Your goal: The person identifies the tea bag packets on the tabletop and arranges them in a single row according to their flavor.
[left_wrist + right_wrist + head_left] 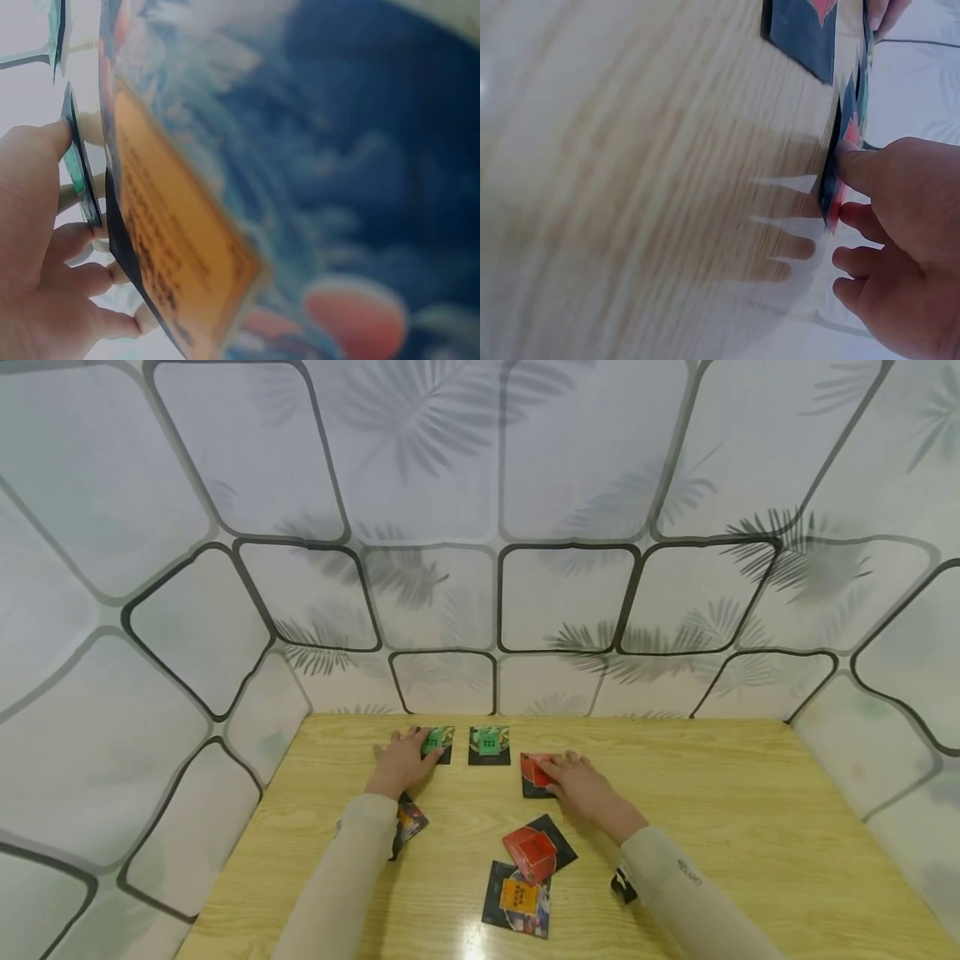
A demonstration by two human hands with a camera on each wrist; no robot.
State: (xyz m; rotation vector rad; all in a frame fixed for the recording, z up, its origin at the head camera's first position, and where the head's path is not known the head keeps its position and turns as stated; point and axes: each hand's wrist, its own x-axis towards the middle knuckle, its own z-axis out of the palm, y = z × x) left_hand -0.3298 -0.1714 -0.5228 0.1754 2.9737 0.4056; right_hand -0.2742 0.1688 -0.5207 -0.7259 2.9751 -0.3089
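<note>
My left hand (pixel 405 762) lies with spread fingers over the left part of a small square black packet with a green label (pixel 437 742), at the far edge of the table. Its thumb touches the packet in the left wrist view. To its right lies a matching green-labelled packet (pixel 489 745). With thumb and index finger my right hand (pixel 590 792) grips a red-and-black packet (pixel 536 775), partly hidden under the fingers. The right wrist view shows thumb (pixel 859 163) and index tip on its red face, the other fingers bent.
Nearer me, another red packet (pixel 536 852) overlaps an orange-labelled one (pixel 513 902). A further orange-labelled packet (pixel 408 822) is partly under the left sleeve. Something black and white (pixel 622 887) shows beside the right sleeve. A patterned fabric wall (pixel 555 681) encloses the wooden table (pixel 712 777).
</note>
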